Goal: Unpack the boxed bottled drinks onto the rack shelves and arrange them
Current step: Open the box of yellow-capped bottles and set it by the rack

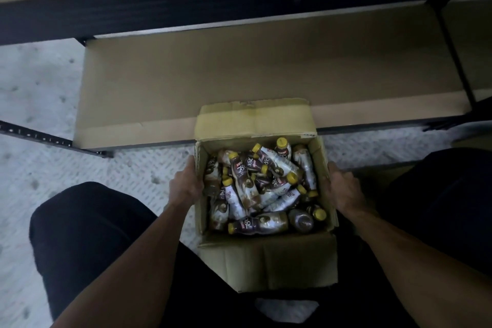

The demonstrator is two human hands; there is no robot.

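I have the open brown cardboard box (267, 261) on the pale grey patterned floor (40, 93) between my knees, which are in dark trousers (87, 234). Its far flap stands up and overlaps the front edge of the lower brown board shelf (266, 66) of the rack; its near flap is folded down toward me.

The box is full of small plastic drink bottles with yellow caps and brown-and-white labels (266, 189). They lie jumbled in a heap, most on their sides and pointing in different directions, one near the far right corner with its cap up. One bottle lies flat along the near wall with its cap to the left.

My hands are apart, one on each side of the box. My left hand (186, 186) lies flat against the outside of the left wall, fingers straight and pointing away from me. My right hand (343, 189) rests against the right wall with the fingers bent – whether they hook onto the cardboard I cannot tell.

The lower shelf is bare board, framed in black metal (186, 8), and a second brown shelf sits above it at the top of the view.
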